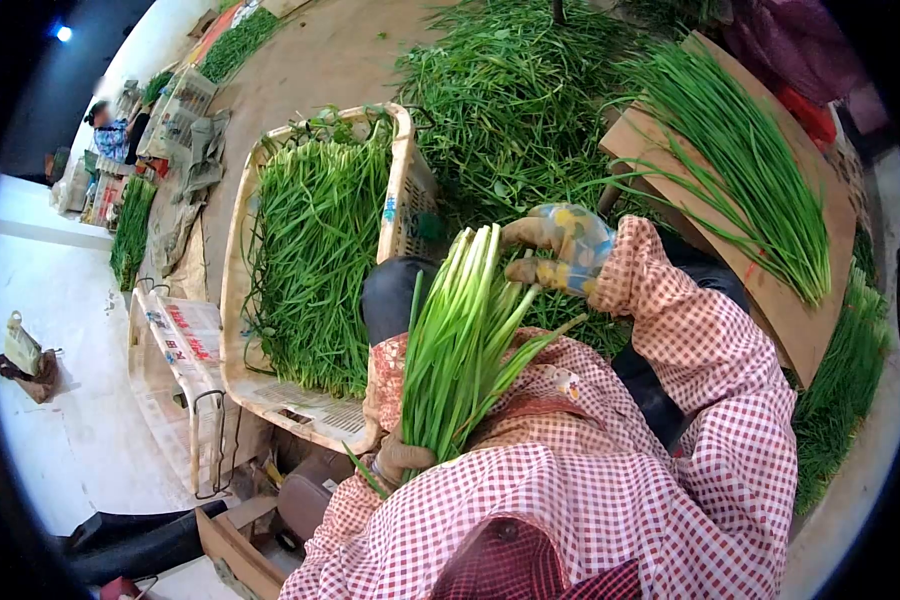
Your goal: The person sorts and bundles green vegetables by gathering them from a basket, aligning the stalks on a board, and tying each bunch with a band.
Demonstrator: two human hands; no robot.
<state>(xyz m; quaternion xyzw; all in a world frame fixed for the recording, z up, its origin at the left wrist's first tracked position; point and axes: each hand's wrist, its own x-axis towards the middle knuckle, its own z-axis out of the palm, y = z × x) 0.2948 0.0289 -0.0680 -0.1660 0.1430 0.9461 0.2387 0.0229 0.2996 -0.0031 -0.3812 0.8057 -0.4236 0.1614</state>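
A bunch of long green stalks with pale ends lies slanted over my lap, its pale ends pointing up and away. Around its lower, leafy part my left hand, in a brown glove, is closed. My right hand, in a patterned, soiled glove, is beside the pale ends, with thumb and fingers bent toward a stalk at the bunch's right edge. Whether its fingertips pinch that stalk is hard to tell. Left of the bunch, a cream plastic crate holds many similar green stalks.
Loose greens are heaped on the floor ahead. At right, cardboard carries more long stalks, with another pile beyond. An empty-looking crate stands at left. Far left, a person is near other crates.
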